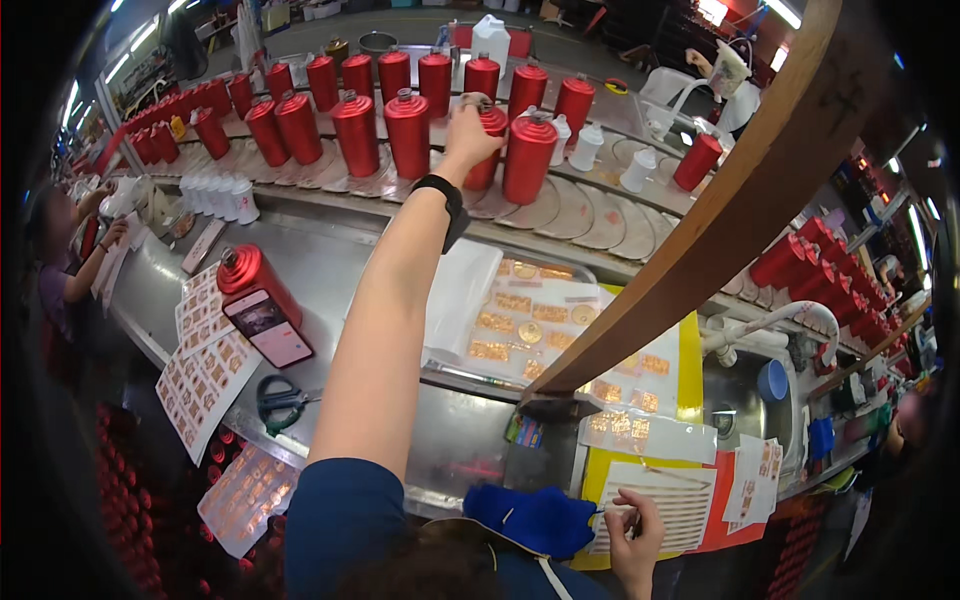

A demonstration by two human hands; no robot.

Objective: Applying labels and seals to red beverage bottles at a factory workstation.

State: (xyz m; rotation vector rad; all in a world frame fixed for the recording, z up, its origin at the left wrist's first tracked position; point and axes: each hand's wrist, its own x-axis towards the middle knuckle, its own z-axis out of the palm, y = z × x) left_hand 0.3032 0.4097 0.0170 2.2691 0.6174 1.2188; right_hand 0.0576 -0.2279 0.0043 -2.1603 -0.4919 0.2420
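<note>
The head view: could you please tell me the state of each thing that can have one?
Left hand: on a red bottle, grip partly hidden
Right hand: fingers curled, contents unclear
Phone: screen lit, propped against another red bottle
Scissors: lying flat
Blue cloth: crumpled
Printed sheet: overhanging the table edge

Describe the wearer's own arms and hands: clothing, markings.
Left hand ungloved; wide black band at that wrist, short navy-blue sleeve on that arm. Right hand also ungloved; its sleeve can't be made out.
</note>
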